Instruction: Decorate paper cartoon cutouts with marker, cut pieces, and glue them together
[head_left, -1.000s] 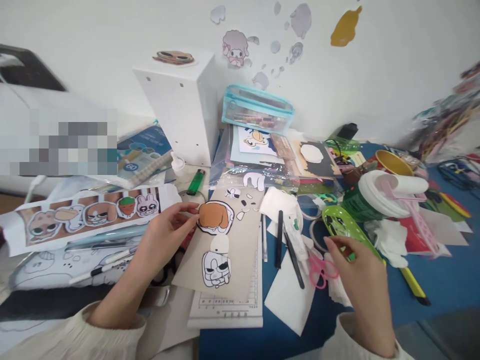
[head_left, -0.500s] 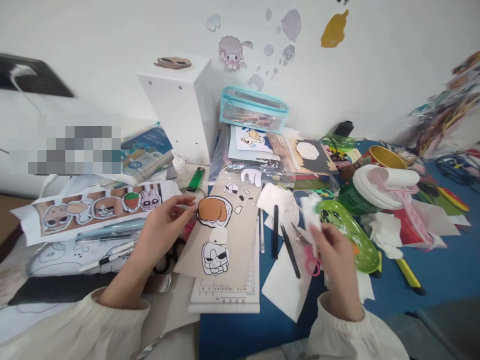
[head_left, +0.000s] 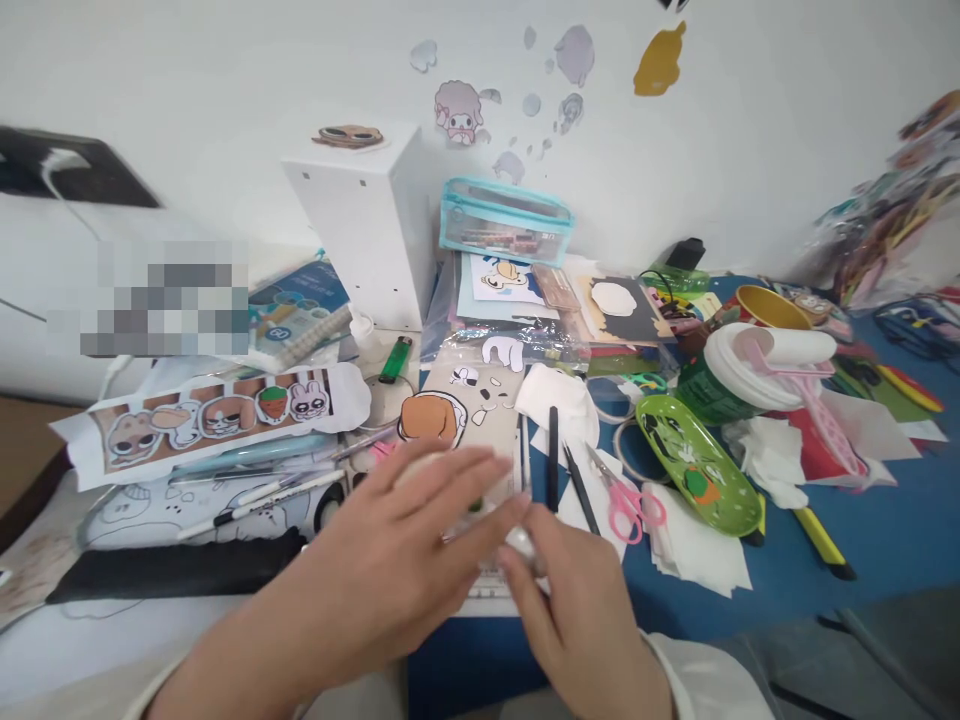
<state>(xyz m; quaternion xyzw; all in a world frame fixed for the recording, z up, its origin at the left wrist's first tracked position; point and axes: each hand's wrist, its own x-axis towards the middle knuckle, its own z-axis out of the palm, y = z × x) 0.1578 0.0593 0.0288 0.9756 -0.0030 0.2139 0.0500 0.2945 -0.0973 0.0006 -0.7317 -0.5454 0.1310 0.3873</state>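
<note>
My left hand (head_left: 390,540) and my right hand (head_left: 577,600) meet over the beige card near the front edge of the desk. Between them is a small white tube (head_left: 521,543), mostly hidden by fingers; a bit of green shows through the left fingers. The right thumb and fingers pinch its near end, while the left fingers curve over the rest. Just beyond the left fingers lies an orange-and-white paper cut-out (head_left: 431,418) with a black outline. Small white paper pieces (head_left: 491,392) are scattered beside it. My left hand covers the lower cut-outs on the card.
Black tweezers (head_left: 580,488), pink scissors (head_left: 628,505) and folded tissue (head_left: 694,540) lie right of the hands. Farther right are a green tray (head_left: 697,465) and a lidded tub (head_left: 727,385). A printed strip (head_left: 217,415), pens and a black pouch (head_left: 176,568) crowd the left.
My right hand has come left from beside the green tray, bringing the white tube. My left hand has moved right and nearer from the orange cut-out to meet it.
</note>
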